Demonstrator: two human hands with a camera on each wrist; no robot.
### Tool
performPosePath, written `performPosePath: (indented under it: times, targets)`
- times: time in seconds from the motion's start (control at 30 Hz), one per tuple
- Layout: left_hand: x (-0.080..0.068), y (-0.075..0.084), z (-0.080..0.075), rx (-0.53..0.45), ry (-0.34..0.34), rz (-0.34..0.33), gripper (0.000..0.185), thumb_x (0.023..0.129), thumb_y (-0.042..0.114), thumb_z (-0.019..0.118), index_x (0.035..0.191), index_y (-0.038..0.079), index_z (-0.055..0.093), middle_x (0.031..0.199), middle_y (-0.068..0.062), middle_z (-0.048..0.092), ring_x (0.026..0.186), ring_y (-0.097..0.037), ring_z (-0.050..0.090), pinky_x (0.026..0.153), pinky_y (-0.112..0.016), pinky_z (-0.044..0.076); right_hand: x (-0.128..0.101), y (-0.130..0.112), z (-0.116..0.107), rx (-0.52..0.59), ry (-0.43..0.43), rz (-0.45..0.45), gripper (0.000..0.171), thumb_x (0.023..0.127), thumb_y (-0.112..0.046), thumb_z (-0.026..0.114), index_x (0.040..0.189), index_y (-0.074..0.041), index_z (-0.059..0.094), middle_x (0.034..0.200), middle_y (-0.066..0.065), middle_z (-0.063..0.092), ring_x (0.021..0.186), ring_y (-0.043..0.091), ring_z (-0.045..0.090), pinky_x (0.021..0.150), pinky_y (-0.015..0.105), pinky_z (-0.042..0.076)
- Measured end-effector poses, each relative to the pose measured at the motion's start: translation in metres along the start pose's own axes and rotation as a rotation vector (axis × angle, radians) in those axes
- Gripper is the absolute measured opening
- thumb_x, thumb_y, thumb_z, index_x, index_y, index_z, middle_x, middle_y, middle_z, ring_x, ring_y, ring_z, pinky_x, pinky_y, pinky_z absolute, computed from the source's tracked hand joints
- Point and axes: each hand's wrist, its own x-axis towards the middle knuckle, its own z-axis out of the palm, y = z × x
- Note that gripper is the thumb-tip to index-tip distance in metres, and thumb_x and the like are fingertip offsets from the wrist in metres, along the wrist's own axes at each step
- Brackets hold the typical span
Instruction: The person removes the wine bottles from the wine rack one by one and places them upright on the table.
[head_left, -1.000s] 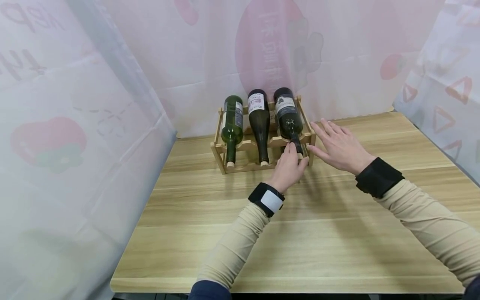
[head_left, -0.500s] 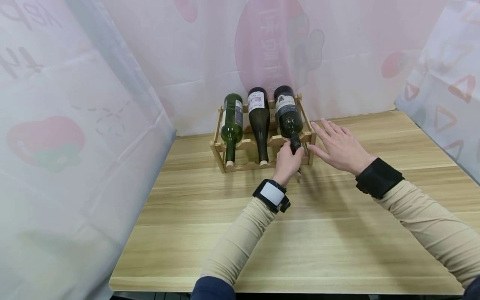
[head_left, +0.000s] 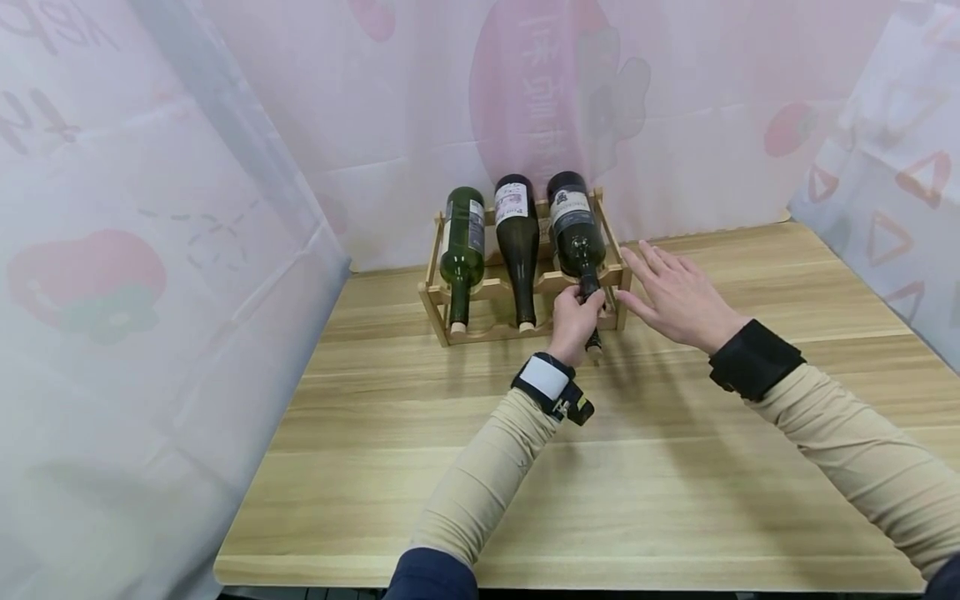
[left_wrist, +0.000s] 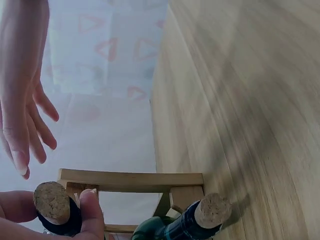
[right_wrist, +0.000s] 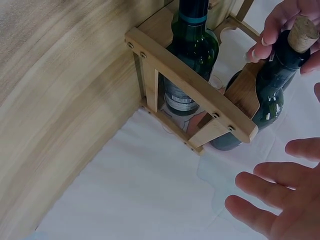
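Three bottles lie in a wooden rack at the far edge of the table, necks toward the viewer. Compared with a second ago, the left hand has turned and risen on the neck of the right bottle: then it sat low by the cork, now its fingers wrap the neck and the cork end shows beyond the rack's front rail. Judged from this, the bottle has begun to slide out while its body still rests in the rack. The right hand has barely moved; it hovers just beside the rack's right end, fingers spread and straight, holding nothing. The green bottle and middle bottle have not shifted. The left wrist view alone shows thumb and finger pinching just behind the cork, and a second cork nearby. The right wrist view alone shows the rack's end frame from the side, with white cloth beneath.
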Motion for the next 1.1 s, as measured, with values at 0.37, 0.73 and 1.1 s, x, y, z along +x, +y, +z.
performPosePath:
  times: [0.37,0.73,1.1]
  targets:
    - [0.009,0.002,-0.002,-0.229,-0.081,-0.069,0.026,0.098,0.012,0.054,0.118,-0.005,0.056,0.105,-0.027,0.066,0.079,-0.020,0.064,0.094,-0.041,0.049,0.001,0.001,-0.002,0.059,0.015,-0.021,0.064,0.099,-0.033,0.053,0.147,0.003,0.033,0.149,0.032,0.033,0.134,0.049,0.038,0.109,0.061,0.033]
    - [0.018,-0.009,-0.003,-0.308,-0.117,-0.025,0.019,0.098,0.008,0.055,0.108,-0.007,0.060,0.087,-0.014,0.066,0.072,-0.014,0.063,0.080,-0.034,0.056,0.001,0.000,-0.003,0.151,-0.008,0.005,0.061,0.098,-0.028,0.056,0.144,0.007,0.036,0.149,0.033,0.031,0.130,0.052,0.040,0.107,0.062,0.034]
    - [0.015,-0.009,-0.004,-0.324,-0.145,0.007,0.025,0.099,0.004,0.051,0.118,-0.011,0.051,0.086,-0.009,0.060,0.077,-0.013,0.061,0.093,-0.041,0.052,0.004,-0.001,-0.003,0.283,-0.015,0.049,0.059,0.097,-0.025,0.058,0.142,0.009,0.038,0.149,0.032,0.034,0.131,0.051,0.041,0.108,0.060,0.034]
